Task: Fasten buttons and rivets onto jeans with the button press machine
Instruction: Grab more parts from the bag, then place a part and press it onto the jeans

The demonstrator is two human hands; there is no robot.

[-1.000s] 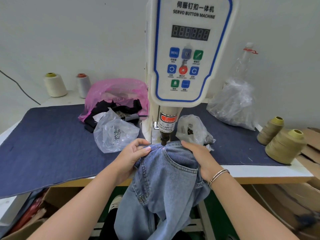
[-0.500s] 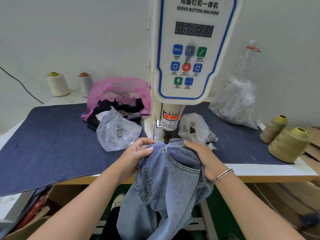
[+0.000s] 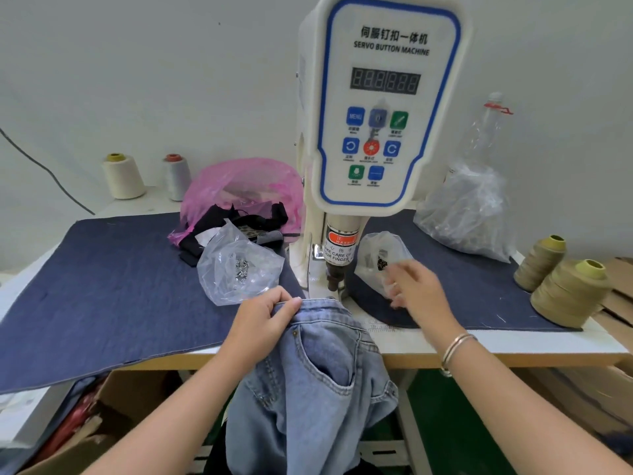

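Note:
Light blue jeans [image 3: 318,382] hang over the table's front edge, pocket side up, with a small rivet showing near the pocket corner. My left hand [image 3: 263,320] grips the waistband just left of the press head. The white servo button machine [image 3: 380,108] stands at the centre, and its punch [image 3: 334,277] is raised above the jeans' top edge. My right hand [image 3: 416,291], blurred, fingers spread, is off the jeans and at the small clear bag of dark buttons [image 3: 380,258] to the right of the punch.
A clear bag of silver rivets [image 3: 239,269] lies left of the machine, with a pink bag of black scraps [image 3: 239,197] behind it. Another crumpled clear bag [image 3: 469,214] and olive thread cones [image 3: 568,289] stand on the right. Denim cloth [image 3: 102,289] covers the table; cardboard boxes sit underneath.
My right hand let go of the jeans and moved up and right to the small button bag. The left hand keeps its hold on the waistband, and the jeans have slid down from under the punch.

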